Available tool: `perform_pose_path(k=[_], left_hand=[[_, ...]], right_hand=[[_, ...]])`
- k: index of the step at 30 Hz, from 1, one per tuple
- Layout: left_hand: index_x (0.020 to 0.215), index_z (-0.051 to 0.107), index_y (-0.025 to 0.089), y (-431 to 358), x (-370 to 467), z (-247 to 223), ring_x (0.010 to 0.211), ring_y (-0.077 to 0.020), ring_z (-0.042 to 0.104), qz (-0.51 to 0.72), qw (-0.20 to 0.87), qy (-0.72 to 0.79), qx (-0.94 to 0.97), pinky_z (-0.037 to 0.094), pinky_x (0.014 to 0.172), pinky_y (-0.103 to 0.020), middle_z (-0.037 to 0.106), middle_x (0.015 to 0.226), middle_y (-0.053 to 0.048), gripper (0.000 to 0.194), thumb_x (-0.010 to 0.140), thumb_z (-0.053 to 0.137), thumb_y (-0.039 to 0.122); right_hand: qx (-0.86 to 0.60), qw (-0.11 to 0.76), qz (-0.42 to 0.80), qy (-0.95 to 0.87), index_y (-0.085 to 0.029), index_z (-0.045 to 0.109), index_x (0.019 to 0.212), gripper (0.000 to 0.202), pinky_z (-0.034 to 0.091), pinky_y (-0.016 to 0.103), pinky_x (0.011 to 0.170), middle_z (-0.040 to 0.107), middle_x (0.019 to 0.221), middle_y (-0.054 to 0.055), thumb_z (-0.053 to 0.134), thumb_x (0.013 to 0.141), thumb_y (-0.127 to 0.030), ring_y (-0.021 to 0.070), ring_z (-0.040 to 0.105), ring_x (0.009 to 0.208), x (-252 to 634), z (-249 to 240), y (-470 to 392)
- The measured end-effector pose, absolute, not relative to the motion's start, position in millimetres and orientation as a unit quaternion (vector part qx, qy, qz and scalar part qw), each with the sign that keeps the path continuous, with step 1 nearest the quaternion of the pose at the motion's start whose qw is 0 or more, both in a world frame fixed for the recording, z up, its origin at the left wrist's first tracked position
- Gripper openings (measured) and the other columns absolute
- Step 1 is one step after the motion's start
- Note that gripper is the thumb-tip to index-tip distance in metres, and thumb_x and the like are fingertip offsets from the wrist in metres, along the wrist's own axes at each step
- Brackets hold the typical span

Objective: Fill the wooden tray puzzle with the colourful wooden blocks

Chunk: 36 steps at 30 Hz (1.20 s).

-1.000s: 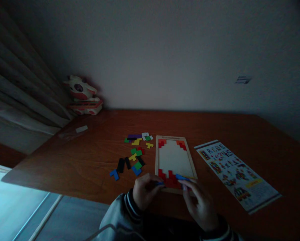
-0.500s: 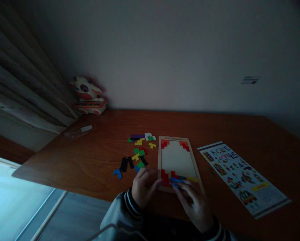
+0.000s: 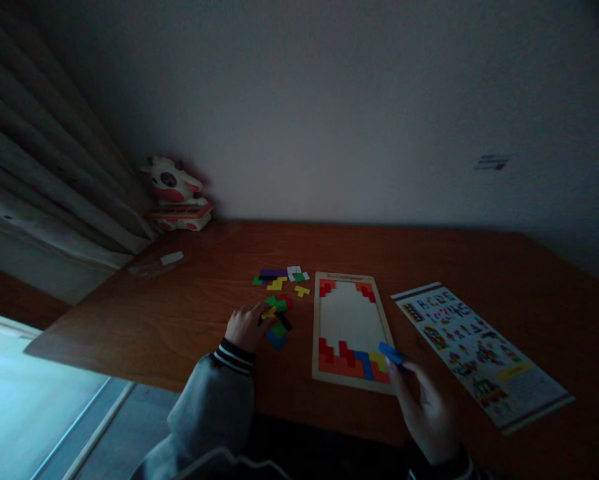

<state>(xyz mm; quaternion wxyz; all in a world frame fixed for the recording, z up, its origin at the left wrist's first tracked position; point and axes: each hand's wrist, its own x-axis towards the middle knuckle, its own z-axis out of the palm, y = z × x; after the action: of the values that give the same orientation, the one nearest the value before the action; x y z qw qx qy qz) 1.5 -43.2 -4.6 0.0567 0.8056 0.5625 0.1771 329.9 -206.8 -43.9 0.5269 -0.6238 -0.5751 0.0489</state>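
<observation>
Right hand [image 3: 424, 405] holds one blue piece [image 3: 390, 352], perhaps two, near one board [image 3: 352, 316].

At left of the frame, a cow-shaped toy [image 3: 179, 215] is set on the worktop [image 3: 379, 248]; a curtain [image 3: 54, 167] is seen upper left, a label [image 3: 492, 162] upper right on the wall [image 3: 329, 133].

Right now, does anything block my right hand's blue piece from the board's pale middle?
Nothing visible does. The blue piece in your right hand appears over the right rim of the board; no other piece lies between.
</observation>
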Motion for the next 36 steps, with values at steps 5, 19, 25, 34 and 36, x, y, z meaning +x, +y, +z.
perform_pose_path(k=[5,19,25,34,36], left_hand=[[0.106,0.069,0.024,-40,-5,-3,0.089,-0.0234,0.071,0.194,0.080,0.526,0.824,0.053,0.078,-0.030,0.075,0.098,-0.004,0.029,0.085,0.063,0.043],[0.092,0.074,0.018,-46,24,5,0.083,-0.0192,0.068,0.370,0.235,0.436,0.786,0.057,0.076,-0.030,0.069,0.091,-0.007,0.018,0.087,0.065,0.033],[0.115,0.067,0.015,-48,69,11,0.078,-0.0165,0.070,0.325,0.371,0.364,0.790,0.057,0.068,-0.025,0.072,0.096,-0.008,0.034,0.086,0.068,0.032],[0.106,0.075,0.019,-43,106,8,0.078,-0.0180,0.068,0.246,0.282,0.304,0.876,0.053,0.072,-0.027,0.075,0.088,-0.007,0.023,0.092,0.058,0.024],[0.106,0.076,0.019,-41,110,4,0.079,-0.0186,0.067,0.232,0.264,0.279,0.893,0.052,0.075,-0.029,0.074,0.086,-0.007,0.025,0.093,0.056,0.025]], right_hand=[[-0.618,0.533,0.044,-0.577,-0.021,0.066,0.093,0.014,0.061,0.035,0.073,0.076,0.091,0.008,0.064,0.088,-0.034,0.0235,0.073,0.081,330,-44,-206],[-0.598,0.536,0.016,-0.596,-0.022,0.065,0.093,0.010,0.061,0.030,0.067,0.074,0.085,0.006,0.061,0.091,-0.030,0.0198,0.072,0.074,323,-29,-203],[-0.596,0.544,0.022,-0.590,-0.021,0.065,0.092,0.009,0.061,0.030,0.068,0.074,0.085,0.006,0.062,0.090,-0.030,0.0197,0.072,0.074,324,-29,-203],[-0.591,0.539,0.012,-0.600,-0.022,0.065,0.091,0.008,0.060,0.028,0.068,0.074,0.084,0.004,0.061,0.091,-0.029,0.0183,0.072,0.072,321,-23,-201],[-0.590,0.536,0.010,-0.604,-0.022,0.065,0.092,0.008,0.060,0.028,0.068,0.074,0.084,0.004,0.061,0.090,-0.029,0.0184,0.072,0.072,321,-22,-201]])
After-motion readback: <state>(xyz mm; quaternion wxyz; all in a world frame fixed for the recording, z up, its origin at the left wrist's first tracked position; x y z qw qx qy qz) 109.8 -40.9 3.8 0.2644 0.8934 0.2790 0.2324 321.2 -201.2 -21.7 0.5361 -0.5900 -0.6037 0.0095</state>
